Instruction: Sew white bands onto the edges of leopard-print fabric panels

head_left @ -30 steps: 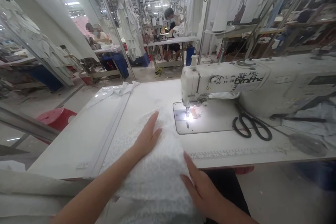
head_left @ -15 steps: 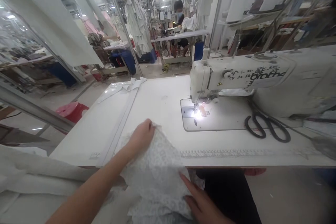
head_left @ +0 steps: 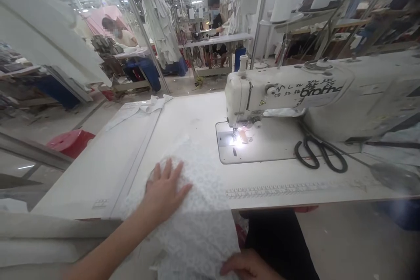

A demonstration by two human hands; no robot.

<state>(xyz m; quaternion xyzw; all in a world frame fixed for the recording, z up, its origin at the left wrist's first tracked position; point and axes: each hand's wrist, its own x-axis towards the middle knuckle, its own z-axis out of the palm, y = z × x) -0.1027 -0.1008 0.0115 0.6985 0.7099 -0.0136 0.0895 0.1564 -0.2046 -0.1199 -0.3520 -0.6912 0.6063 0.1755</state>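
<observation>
"How is the left hand (head_left: pixel 162 194)?"
"Palm down, with its fingers (head_left: pixel 167 169) spread and its thumb (head_left: pixel 184 191) sticking out to the right."
"And the left arm (head_left: pixel 120 239)?"
"It slants up from the bottom left."
"Where's the right hand (head_left: pixel 246 263)?"
"Low down, at the bottom, fingers bent. I can't tell if it's gripping."

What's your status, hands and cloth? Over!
Left hand spread on white patterned cloth. Right hand at its lower edge, grip unclear. Cloth partly on table, partly hanging. Scissors apart, to the right.
</observation>
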